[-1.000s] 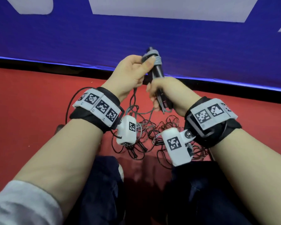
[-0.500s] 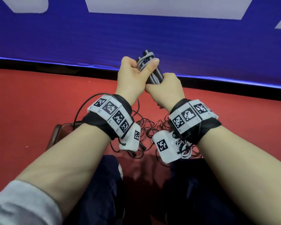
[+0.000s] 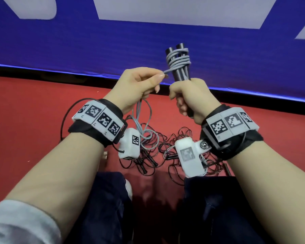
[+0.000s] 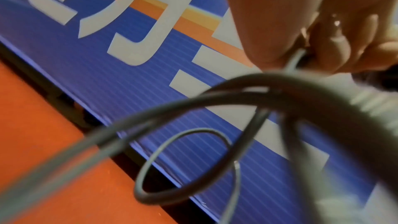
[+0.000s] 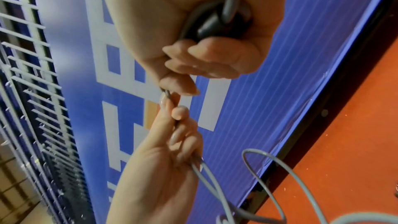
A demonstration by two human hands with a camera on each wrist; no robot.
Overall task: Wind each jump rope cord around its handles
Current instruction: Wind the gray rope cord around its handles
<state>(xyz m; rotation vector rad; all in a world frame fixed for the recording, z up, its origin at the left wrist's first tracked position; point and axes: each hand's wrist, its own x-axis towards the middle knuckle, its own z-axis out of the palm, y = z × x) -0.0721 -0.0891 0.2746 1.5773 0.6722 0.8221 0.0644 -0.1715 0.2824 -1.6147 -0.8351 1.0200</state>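
The right hand (image 3: pixel 188 95) is wrapped around the two dark handles (image 3: pixel 180 67), held upright. Grey cord (image 3: pixel 179 59) coils near their tops. The left hand (image 3: pixel 139 87), now drawn apart from the right, pinches the cord's free run just beside them. More tangled ropes (image 3: pixel 165 150) lie on the red floor (image 3: pixel 33 111) beneath both hands.

Left hand (image 3: pixel 139 85): raised, thumb and forefinger pinching, other fingers curled.
Right hand (image 3: pixel 188 97): fist, just right of it.
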